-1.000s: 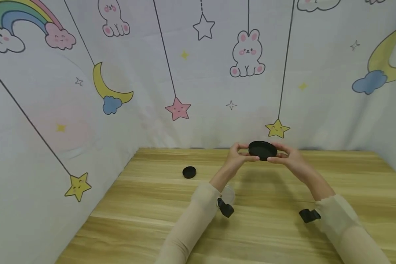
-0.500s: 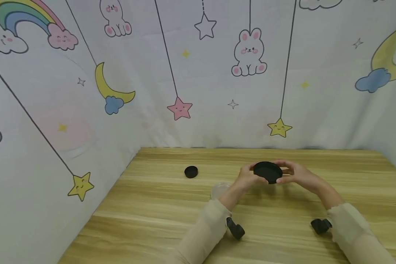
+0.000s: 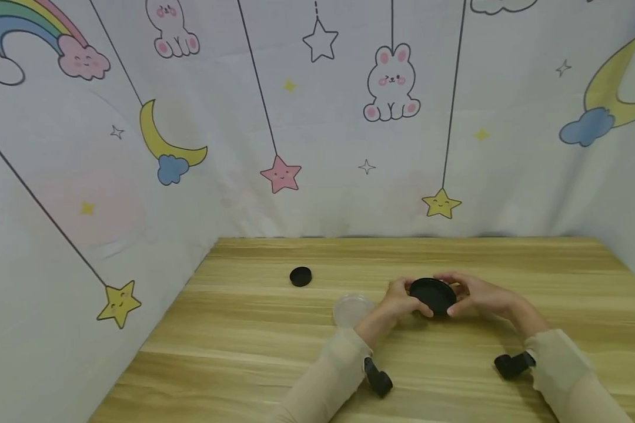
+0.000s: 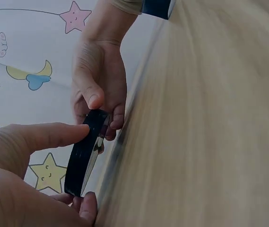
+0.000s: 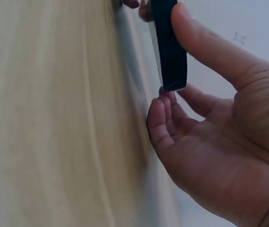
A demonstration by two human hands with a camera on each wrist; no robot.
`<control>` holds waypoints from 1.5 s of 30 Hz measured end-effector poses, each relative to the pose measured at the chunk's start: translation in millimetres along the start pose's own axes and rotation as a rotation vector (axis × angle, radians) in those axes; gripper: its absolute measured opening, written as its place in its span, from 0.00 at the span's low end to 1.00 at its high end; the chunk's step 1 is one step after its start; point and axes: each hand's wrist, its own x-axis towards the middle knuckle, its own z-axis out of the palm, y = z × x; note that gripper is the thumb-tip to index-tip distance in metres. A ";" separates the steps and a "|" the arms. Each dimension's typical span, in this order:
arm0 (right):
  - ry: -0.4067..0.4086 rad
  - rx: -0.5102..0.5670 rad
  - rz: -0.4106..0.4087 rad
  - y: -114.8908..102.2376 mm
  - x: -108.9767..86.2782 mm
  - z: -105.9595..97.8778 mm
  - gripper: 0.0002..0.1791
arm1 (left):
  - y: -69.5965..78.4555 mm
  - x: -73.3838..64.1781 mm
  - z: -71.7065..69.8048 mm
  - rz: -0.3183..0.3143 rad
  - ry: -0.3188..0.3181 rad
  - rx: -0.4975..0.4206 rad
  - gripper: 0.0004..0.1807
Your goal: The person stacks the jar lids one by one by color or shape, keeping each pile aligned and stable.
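Both hands hold a round, shallow black lid (image 3: pixel 433 296) by opposite sides, its dark hollow face turned up toward the head camera. My left hand (image 3: pixel 402 302) pinches the left rim, thumb at the near edge. On the right rim, the thumb and fingers of my right hand (image 3: pixel 481 296) do the same. From the left wrist, the lid (image 4: pixel 81 156) appears edge-on, with a pale, shiny underside close over the table. In the right wrist view, the right thumb presses on the black lid's side (image 5: pixel 172 52).
A small black cap (image 3: pixel 300 277) lies on the wooden table (image 3: pixel 233 341) at the back left. Between it and my left wrist sits a clear round disc (image 3: pixel 349 308), partly behind the forearm. A printed fabric wall (image 3: pixel 338 205) borders the table's far edge.
Both hands have brought the black lid down and nearer, from beside the wall to low over the table. More of the clear disc shows as the left forearm shifted right.
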 end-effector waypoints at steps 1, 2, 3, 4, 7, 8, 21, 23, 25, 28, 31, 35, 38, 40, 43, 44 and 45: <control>-0.004 -0.002 -0.001 2.0 -0.7 -0.2 0.47 | -1.3 0.6 1.1 0.001 -0.006 -0.005 0.37; -0.005 0.000 -0.001 3.6 -1.4 -0.4 0.47 | -2.9 1.5 2.0 0.006 -0.014 -0.012 0.37; -0.004 0.002 0.000 4.8 -2.1 -0.5 0.47 | -4.6 2.6 2.9 0.012 -0.018 -0.017 0.36; 0.001 0.002 0.006 5.7 -2.6 -0.5 0.48 | -6.5 3.8 3.5 0.025 -0.029 -0.015 0.35; 0.019 -0.009 0.025 6.5 -3.2 -0.1 0.49 | -11.6 6.9 3.9 0.071 -0.056 0.004 0.33; 0.025 -0.014 0.034 6.2 -3.1 0.3 0.50 | -13.3 7.8 3.6 0.087 -0.065 0.011 0.33; 0.000 -0.009 0.022 1.7 -1.9 -0.2 0.48 | -23.0 9.1 -1.8 0.174 -0.039 0.175 0.40; -0.007 -0.007 0.015 4.6 -3.4 -2.6 0.47 | -22.1 7.6 0.0 0.184 -0.038 0.181 0.39; -0.012 -0.001 0.007 8.3 -5.1 -4.7 0.45 | -21.2 6.2 1.7 0.186 -0.036 0.185 0.38; -0.019 0.023 -0.013 13.9 -6.7 -7.6 0.43 | -20.6 4.8 3.0 0.162 -0.030 0.201 0.41; -0.041 0.060 -0.051 17.0 -7.1 -9.2 0.40 | -21.1 4.4 3.2 0.153 -0.017 0.249 0.44; -0.065 0.109 -0.071 19.0 -5.7 -9.4 0.39 | -22.4 4.2 1.6 0.160 -0.005 0.319 0.46; -0.069 0.137 -0.056 20.5 -4.9 -10.1 0.40 | -23.2 4.6 0.6 0.166 -0.003 0.342 0.46; -0.063 0.146 -0.043 22.6 -5.8 -11.6 0.41 | -23.7 4.7 0.8 0.162 -0.006 0.336 0.47; -0.041 0.149 -0.027 26.1 -9.6 -14.8 0.43 | -23.7 4.9 1.6 0.160 -0.017 0.309 0.48; -0.030 0.153 -0.015 27.4 -11.1 -15.8 0.43 | -23.5 4.7 1.9 0.158 -0.021 0.297 0.48; -0.023 0.154 -0.014 28.5 -12.6 -16.7 0.43 | -23.5 4.3 2.2 0.153 -0.024 0.285 0.48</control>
